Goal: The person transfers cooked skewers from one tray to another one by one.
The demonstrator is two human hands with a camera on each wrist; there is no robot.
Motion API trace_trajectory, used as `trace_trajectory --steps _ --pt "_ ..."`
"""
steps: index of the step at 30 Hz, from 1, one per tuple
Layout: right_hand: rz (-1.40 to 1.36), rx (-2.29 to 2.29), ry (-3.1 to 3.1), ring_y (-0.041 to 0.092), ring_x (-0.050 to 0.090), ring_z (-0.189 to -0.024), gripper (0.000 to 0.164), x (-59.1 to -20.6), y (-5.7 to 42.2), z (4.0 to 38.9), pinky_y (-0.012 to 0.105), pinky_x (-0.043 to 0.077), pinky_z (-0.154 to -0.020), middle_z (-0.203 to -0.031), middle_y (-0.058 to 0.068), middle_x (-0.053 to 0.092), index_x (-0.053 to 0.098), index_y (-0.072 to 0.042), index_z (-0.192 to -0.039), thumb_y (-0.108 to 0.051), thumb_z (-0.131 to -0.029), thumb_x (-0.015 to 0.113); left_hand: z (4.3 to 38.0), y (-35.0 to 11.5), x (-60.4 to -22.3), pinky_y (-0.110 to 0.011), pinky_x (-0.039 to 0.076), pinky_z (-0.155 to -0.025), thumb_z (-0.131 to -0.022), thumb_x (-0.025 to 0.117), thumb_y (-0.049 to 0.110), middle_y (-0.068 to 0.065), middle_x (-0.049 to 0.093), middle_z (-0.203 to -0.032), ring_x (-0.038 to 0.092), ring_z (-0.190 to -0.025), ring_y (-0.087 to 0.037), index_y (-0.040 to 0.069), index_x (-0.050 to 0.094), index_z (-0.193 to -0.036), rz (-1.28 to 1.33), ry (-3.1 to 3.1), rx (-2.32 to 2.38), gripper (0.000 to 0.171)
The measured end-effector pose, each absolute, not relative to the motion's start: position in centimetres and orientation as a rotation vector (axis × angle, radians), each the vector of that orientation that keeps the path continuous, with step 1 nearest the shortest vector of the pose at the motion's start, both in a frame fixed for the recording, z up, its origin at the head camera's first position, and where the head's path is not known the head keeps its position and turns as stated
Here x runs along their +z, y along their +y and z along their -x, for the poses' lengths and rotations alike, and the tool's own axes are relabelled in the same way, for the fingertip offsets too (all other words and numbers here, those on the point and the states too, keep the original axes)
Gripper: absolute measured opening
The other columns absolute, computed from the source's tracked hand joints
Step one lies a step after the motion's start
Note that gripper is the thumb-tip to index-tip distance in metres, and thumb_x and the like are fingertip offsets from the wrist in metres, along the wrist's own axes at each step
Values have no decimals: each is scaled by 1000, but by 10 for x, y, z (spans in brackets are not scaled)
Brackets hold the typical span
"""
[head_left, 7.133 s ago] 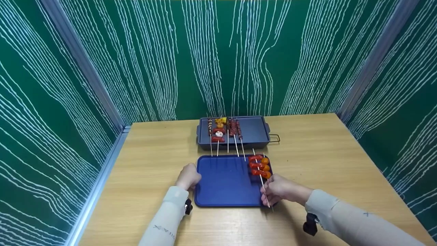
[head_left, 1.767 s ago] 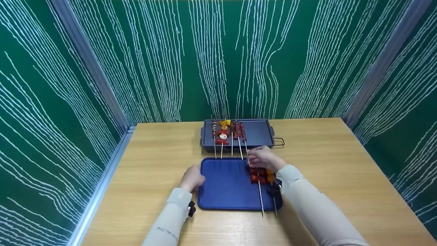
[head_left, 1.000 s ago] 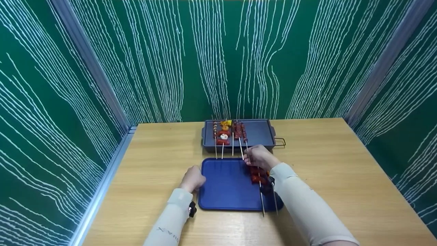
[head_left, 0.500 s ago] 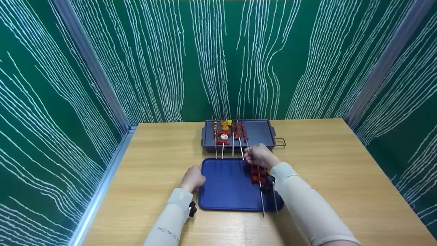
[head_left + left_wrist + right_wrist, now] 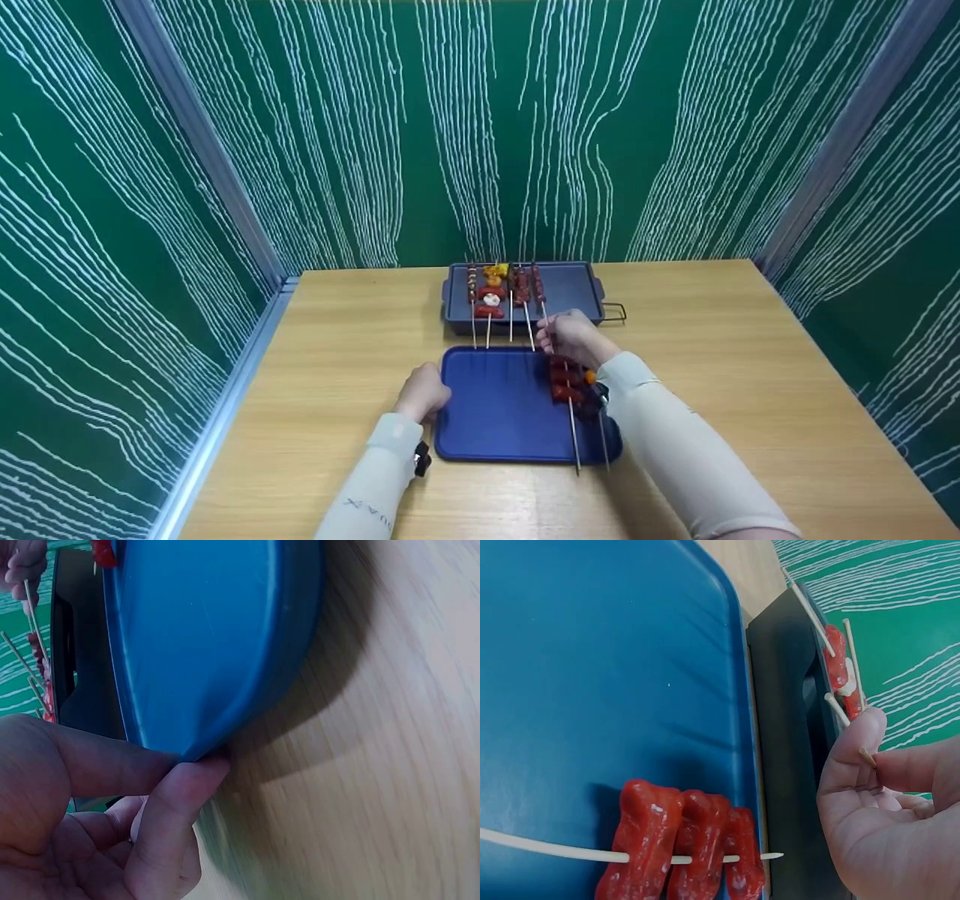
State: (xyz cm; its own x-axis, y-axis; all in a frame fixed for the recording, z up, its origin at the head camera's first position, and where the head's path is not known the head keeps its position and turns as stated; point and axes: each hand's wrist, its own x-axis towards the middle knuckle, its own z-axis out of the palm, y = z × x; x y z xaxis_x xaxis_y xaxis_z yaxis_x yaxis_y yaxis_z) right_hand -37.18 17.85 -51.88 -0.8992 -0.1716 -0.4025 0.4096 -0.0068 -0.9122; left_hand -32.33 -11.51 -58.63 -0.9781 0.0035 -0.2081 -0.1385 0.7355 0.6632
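Left of the tray [image 5: 495, 412], left hand [image 5: 424, 390] pinching its rim, by its far edge, right hand [image 5: 570, 335] pinching a skewer [image 5: 538, 286].

Encloses the space on three sides with a dark green back wall [image 5: 480, 135], a dark green left wall [image 5: 97, 247] and a dark green right wall [image 5: 892, 225], all covered in thin, wavy white lines. Has straight grey posts [image 5: 206, 139] at both rear corners, and a pale grey rail [image 5: 223, 405] along the left edge of a flat, yellowish-brown, wood-grained desk [image 5: 345, 322]. Catches a pale sheen [image 5: 487, 502] on the desk's near part.
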Motion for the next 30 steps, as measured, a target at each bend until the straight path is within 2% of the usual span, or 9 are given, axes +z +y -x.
trace_trajectory --steps 4,8,15,22,26,30 --pt "-249 -1970 1883 14 58 -67 21 -514 179 369 23 54 -58 -79 4 63 55 4 -117 7 -106 38 339 -121 -611 -42 54 -35 -84 55 -4 -26 70 -81 62 -42 -26 -2 66 -88 68 2747 1064 12" --pt "-252 -1989 1872 14 59 -65 23 -510 180 368 24 55 -59 -77 4 63 53 7 -124 7 -105 38 337 -123 -610 -40 54 -36 -83 56 -4 -23 70 -81 62 -43 -25 -3 65 -88 42 2747 1088 11" --pt "-247 -2018 1844 15 60 -63 23 -505 182 366 24 57 -58 -76 5 63 53 7 -122 8 -104 39 317 -112 -579 -35 52 -37 -85 56 -7 -19 68 -80 60 -48 -24 -2 65 -89 80 2759 1049 11" --pt "-241 -2025 1826 14 62 -64 22 -498 183 362 24 57 -60 -76 3 65 53 6 -123 7 -106 39 317 -113 -577 -31 50 -37 -87 54 -6 -14 65 -74 59 -49 -20 -1 66 -88 72 2745 1021 13" --pt "-237 -2005 1837 15 63 -65 24 -495 186 360 24 58 -62 -78 4 68 54 6 -124 7 -105 40 316 -112 -577 -31 50 -37 -85 53 -7 -15 65 -75 60 -49 -20 -2 67 -89 71 2755 1030 15" --pt "-212 -1963 1870 14 64 -66 21 -491 190 358 25 60 -64 -78 4 69 56 5 -119 7 -104 41 315 -113 -577 -31 50 -37 -84 53 -8 -16 66 -78 60 -50 -22 -3 68 -92 61 2762 1040 17"
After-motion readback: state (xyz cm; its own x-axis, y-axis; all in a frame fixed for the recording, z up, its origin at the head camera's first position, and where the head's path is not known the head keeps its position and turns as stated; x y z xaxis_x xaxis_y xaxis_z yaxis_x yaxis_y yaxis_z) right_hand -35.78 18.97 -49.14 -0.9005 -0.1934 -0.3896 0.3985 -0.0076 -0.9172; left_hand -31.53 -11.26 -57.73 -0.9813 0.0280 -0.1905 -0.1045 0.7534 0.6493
